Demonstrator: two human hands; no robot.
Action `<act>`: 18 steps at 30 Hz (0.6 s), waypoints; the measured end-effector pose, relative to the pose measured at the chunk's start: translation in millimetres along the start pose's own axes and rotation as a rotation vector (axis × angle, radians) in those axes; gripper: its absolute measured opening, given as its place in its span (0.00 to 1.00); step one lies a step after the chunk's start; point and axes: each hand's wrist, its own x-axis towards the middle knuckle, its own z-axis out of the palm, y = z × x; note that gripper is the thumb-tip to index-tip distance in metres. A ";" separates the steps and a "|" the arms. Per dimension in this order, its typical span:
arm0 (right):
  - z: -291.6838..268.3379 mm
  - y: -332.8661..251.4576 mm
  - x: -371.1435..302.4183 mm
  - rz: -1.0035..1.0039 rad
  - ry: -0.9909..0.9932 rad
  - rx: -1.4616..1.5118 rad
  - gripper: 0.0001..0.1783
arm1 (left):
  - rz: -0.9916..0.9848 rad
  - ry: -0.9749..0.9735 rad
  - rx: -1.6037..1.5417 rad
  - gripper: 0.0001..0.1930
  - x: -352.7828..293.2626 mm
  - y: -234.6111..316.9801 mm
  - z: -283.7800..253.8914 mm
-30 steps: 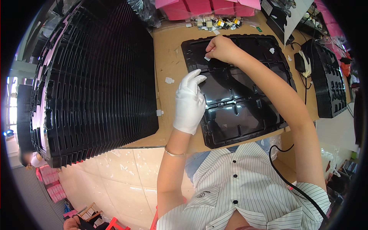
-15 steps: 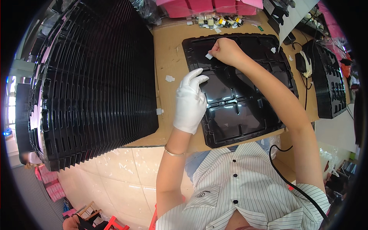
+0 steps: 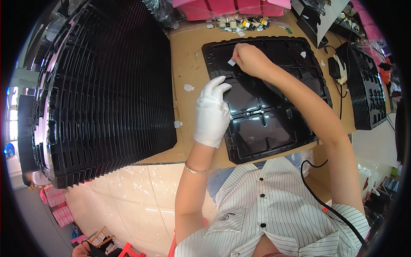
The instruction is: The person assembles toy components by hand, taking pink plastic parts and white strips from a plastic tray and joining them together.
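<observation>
At left, a tall stack of black plastic trays (image 3: 111, 94) stands on edge. Beside it, a torn white scrap (image 3: 189, 88) lies on the brown tabletop (image 3: 184, 68). Next, the white-gloved left hand (image 3: 212, 113) is at the left edge of a single black compartment tray (image 3: 280, 128), thumb and forefinger curved with a narrow gap, apparently holding nothing. Over the tray's upper-left compartment, the bare right hand (image 3: 252, 60) pinches a small white slip (image 3: 231, 62): already gripped, not yet released; contact with the tray cannot be told. Another white piece (image 3: 303, 55) lies at the tray's upper right. Farther right stands a shorter stack of black trays (image 3: 364, 90).
</observation>
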 end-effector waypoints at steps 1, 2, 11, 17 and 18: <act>2.5 4.1 -3.3 -0.219 0.067 -0.003 0.08 | 0.033 -0.002 0.069 0.19 0.1 -1.0 1.9; -1.2 0.4 -6.8 -0.224 0.067 -0.002 0.08 | 0.065 -0.004 0.136 0.19 -0.2 -1.9 3.3; -87.9 87.4 -39.2 0.225 0.007 1.646 0.11 | 0.117 0.002 0.093 0.20 1.3 -3.9 2.9; -149.5 172.0 -96.4 0.479 0.297 1.581 0.12 | 0.119 0.002 0.071 0.19 1.8 1.8 3.0; -148.0 176.7 -99.3 0.476 0.313 1.578 0.12 | 0.118 0.016 0.088 0.19 1.0 1.4 2.9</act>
